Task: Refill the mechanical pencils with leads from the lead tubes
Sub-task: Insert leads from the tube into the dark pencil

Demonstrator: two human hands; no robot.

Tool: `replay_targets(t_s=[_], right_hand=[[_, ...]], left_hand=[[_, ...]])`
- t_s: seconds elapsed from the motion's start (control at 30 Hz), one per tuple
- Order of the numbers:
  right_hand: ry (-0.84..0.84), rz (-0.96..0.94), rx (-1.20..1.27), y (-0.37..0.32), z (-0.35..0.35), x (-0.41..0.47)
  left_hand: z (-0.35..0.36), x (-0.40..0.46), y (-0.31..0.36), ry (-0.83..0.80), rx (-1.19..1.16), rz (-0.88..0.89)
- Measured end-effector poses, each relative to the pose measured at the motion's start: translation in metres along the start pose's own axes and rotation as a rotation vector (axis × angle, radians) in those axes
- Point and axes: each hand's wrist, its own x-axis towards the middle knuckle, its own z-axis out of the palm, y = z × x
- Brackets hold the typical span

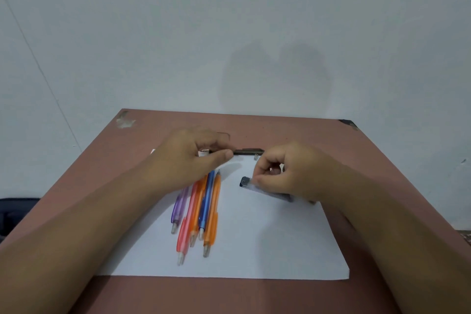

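Left hand (193,158) pinches a dark pencil (248,152), it seems; right hand (283,173) grips a lead tube (265,189) above the paper (254,237).

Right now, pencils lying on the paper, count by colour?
Purple pencil: 1
Pink pencil: 1
Orange pencils: 2
Blue pencil: 1
Total: 5, side by side on the white paper, partly under the left hand.

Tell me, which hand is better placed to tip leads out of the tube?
Right, probably: the right hand already pinches the lead tube, while the left hand holds a dark pencil.
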Motion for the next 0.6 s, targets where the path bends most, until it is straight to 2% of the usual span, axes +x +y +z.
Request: replay_targets(t_s=[0.1,0.37,0.6], right_hand=[[-0.055,0.025,0.017,0.003,0.002,-0.001],[-0.06,0.051,-0.175,0.006,0.003,0.005],[0.083,0.015,0.005,0.004,0.011,0.004]], left_hand=[[0.002,-0.003,0.006,-0.073,0.037,0.026],[-0.001,-0.003,0.006,-0.113,0.122,0.004],[-0.002,-0.003,0.007,-0.147,0.103,0.056]])
